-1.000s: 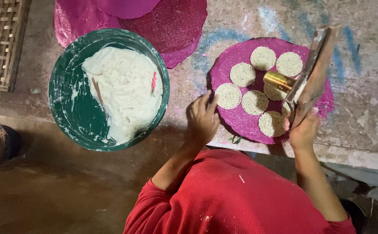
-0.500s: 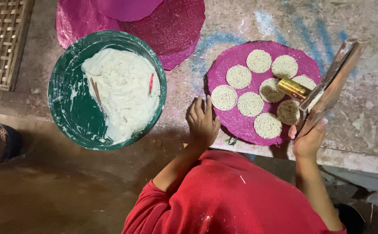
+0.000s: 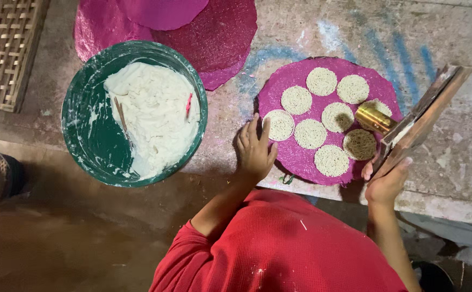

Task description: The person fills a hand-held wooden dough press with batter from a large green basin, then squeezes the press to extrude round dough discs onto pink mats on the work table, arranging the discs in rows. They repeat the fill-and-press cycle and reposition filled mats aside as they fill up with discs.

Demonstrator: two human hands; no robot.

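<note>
While the right hand (image 3: 388,181) grips the press (image 3: 409,127) slanting far-right over the pink mat (image 3: 301,159), the left hand (image 3: 255,148), fingers spread, rests on the mat's left edge beside the noodle rounds (image 3: 310,133).

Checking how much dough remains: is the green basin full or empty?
Partly full. The green basin holds a white dough mass over its right side, while bare smeared green wall shows on the left.
</note>
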